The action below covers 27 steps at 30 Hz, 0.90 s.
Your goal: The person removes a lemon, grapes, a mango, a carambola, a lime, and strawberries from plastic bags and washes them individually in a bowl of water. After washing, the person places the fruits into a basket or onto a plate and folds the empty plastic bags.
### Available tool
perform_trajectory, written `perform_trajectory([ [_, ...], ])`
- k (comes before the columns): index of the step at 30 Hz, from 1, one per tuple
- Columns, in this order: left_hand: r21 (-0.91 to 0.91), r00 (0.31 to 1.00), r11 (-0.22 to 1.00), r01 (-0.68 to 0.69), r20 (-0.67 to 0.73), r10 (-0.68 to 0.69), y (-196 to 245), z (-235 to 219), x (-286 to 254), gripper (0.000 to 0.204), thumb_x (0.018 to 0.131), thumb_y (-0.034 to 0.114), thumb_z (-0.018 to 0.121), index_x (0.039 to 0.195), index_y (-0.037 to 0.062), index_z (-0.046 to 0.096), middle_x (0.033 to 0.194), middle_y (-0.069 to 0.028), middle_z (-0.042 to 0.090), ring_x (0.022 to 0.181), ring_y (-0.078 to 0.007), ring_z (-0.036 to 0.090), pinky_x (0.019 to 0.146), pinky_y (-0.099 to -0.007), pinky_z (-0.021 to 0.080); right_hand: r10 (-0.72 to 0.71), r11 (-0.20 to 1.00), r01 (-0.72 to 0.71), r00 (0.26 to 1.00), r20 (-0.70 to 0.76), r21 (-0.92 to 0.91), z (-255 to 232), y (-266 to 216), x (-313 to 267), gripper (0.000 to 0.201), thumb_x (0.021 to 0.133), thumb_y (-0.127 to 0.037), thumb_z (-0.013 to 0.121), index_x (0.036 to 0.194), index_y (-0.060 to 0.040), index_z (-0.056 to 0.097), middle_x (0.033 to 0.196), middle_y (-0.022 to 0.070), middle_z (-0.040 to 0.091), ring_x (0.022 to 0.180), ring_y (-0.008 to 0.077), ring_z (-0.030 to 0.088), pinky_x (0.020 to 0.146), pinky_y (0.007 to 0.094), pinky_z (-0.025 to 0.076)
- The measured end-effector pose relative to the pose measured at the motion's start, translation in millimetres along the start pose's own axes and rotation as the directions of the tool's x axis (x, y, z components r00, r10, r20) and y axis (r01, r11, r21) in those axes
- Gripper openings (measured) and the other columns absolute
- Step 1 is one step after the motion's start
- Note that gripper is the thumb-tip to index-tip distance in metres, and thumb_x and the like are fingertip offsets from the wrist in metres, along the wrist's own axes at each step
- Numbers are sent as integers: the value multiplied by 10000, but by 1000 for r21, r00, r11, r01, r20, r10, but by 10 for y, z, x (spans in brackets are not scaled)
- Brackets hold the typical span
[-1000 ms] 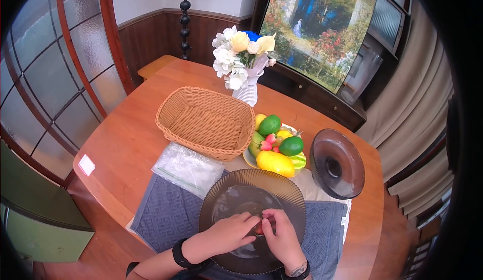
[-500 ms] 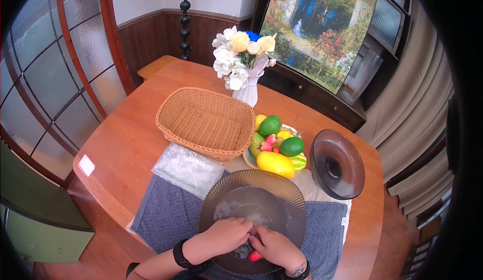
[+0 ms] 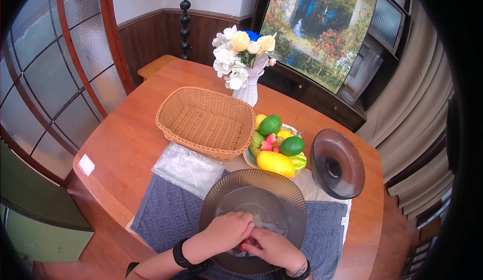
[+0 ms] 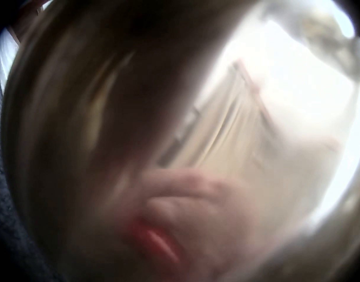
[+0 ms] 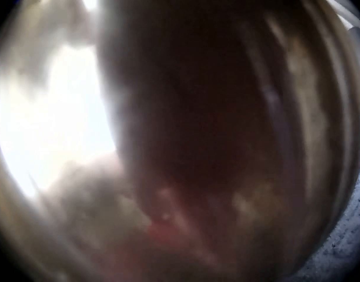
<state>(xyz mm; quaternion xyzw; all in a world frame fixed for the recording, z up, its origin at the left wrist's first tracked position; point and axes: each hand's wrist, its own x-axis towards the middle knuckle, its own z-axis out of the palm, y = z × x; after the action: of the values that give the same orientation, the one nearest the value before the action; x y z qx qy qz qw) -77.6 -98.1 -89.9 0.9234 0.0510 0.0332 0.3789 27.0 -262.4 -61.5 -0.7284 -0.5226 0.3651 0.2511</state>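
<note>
Both hands are down inside a wide smoky glass bowl (image 3: 294, 192) with ribbed sides, which appears to hold water. A small red fruit (image 3: 243, 246) shows between them, low in the bowl. My left hand (image 3: 230, 229) reaches in from the left, its fingers curled at the fruit. From the right, my right hand (image 3: 275, 247) meets it, thumb lying along the fruit. In the blurred left wrist view, the red fruit (image 4: 159, 244) lies against curled fingers (image 4: 191, 205). The right wrist view gives only a red patch and brown glass (image 5: 197, 106).
Beyond the bowl stand a wicker basket (image 3: 166, 110), a clear plastic bag (image 3: 187, 168) and a plate of mixed fruit (image 3: 275, 164). A second glass bowl (image 3: 352, 152) is at right. Blue-grey towels (image 3: 168, 214) lie underneath. Farther back is a white flower vase (image 3: 246, 95).
The hands have drawn closer together and shifted slightly left and toward the body. The red fruit, exposed below the right hand half a second ago, is now mostly covered between both hands.
</note>
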Motion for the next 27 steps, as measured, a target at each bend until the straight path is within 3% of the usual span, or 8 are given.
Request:
perform_trajectory([
  [2, -42, 999, 999, 19, -37, -20, 33, -29, 10, 218, 969, 245, 545, 1072, 54, 566, 965, -147, 652, 933, -355, 643, 787, -451, 525, 44, 999, -45, 997, -70, -9, -36, -72, 13, 318, 935, -275, 657, 1114, -19, 594, 932, 139, 656, 824, 277, 653, 753, 366, 515],
  [4, -96, 989, 995, -6, -150, -8, 69, -53, 14, 296, 957, 236, 570, 1181, 43, 540, 1060, -171, 632, 1010, -366, 621, 840, -443, 516, 138, 988, -113, 949, -285, 102, -53, -124, 9, 292, 901, -189, 684, 1115, -21, 579, 1009, 173, 634, 904, 337, 635, 807, 390, 510],
  [5, -95, 989, 995, -7, -150, -8, 76, -62, 18, 296, 957, 236, 570, 1181, 43, 540, 1060, -171, 632, 1010, -366, 621, 840, -443, 516, 138, 988, -113, 948, -286, 102, -48, -117, 14, 292, 901, -189, 684, 1115, -21, 579, 1009, 173, 634, 904, 337, 635, 807, 390, 510],
  [7, -136, 986, 990, -48, -163, 25, 87, -83, 29, 373, 941, 208, 597, 1249, 22, 498, 1137, -193, 591, 1065, -379, 599, 879, -429, 506, 101, 985, -33, 900, -423, 167, -40, -96, 32, 315, 880, -125, 699, 1143, -14, 565, 1044, 181, 614, 946, 346, 624, 837, 392, 505],
  [16, -151, 985, 987, -47, -169, 21, 111, -109, 33, 381, 931, 184, 611, 1246, 9, 488, 1137, -197, 569, 1058, -392, 592, 885, -422, 500, 19, 999, -3, 870, -493, 34, -78, -122, 44, 397, 869, -114, 700, 1223, -19, 548, 1155, 184, 568, 1092, 382, 571, 945, 408, 470],
  [19, -141, 989, 989, -42, -148, 21, 87, -91, 34, 376, 934, 190, 608, 1245, 15, 490, 1140, -197, 568, 1055, -392, 593, 881, -422, 500, 13, 1000, -24, 895, -447, -18, -57, -108, 27, 398, 882, -139, 692, 1236, -24, 553, 1166, 184, 565, 1100, 386, 569, 953, 415, 469],
  [27, -141, 996, 989, -51, -85, 39, 47, -51, 16, 367, 942, 161, 583, 1264, 17, 483, 1169, -207, 566, 1064, -400, 594, 875, -433, 504, 94, 995, -102, 939, -331, -6, -33, -62, 4, 366, 902, -218, 680, 1212, -53, 580, 1087, 162, 608, 993, 362, 622, 860, 417, 507],
])
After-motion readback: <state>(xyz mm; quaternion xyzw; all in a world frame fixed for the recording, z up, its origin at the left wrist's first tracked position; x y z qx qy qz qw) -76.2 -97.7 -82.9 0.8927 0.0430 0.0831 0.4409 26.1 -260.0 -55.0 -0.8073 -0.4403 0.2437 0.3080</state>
